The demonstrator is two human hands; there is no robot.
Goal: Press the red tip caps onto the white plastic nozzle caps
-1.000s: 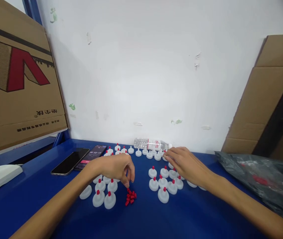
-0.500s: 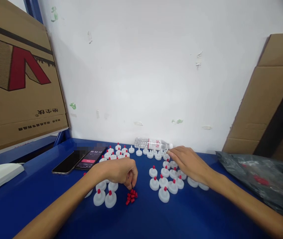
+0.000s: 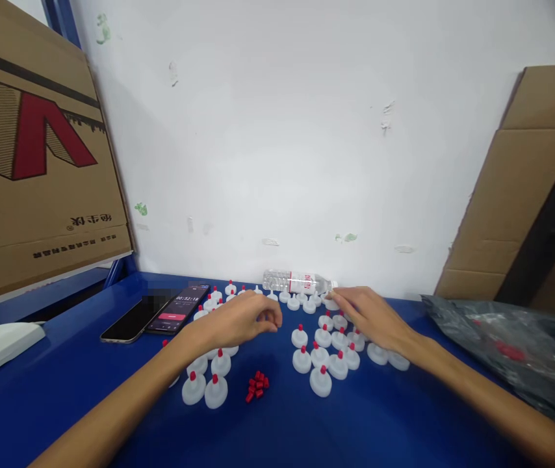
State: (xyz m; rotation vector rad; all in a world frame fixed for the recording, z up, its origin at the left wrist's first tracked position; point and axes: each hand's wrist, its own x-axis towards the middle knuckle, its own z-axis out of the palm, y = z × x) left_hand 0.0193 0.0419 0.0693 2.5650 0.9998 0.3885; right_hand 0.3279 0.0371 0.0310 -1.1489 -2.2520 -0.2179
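My left hand (image 3: 251,316) hovers over the middle of the table with its fingers curled together; whatever they hold is hidden. Below it lies a small pile of red tip caps (image 3: 258,387). My right hand (image 3: 368,317) reaches to the back of the right group, thumb and fingers closed at a white nozzle cap (image 3: 330,303), whose top they hide. Several white nozzle caps with red tips (image 3: 321,382) stand right of the pile. More red-tipped ones (image 3: 216,392) stand on the left, partly behind my left forearm. Plain white nozzle caps (image 3: 309,305) line the back.
A clear plastic bottle (image 3: 297,282) lies along the white wall. Two phones (image 3: 177,311) rest at the left, near a white device (image 3: 2,348). A grey plastic bag (image 3: 506,351) lies at the right. Cardboard (image 3: 516,188) leans behind it, and a printed box (image 3: 38,149) stands left.
My left hand has lifted away from the red pile and moved up and toward the back. My right hand has stayed nearly in place, its fingers at a nozzle cap.
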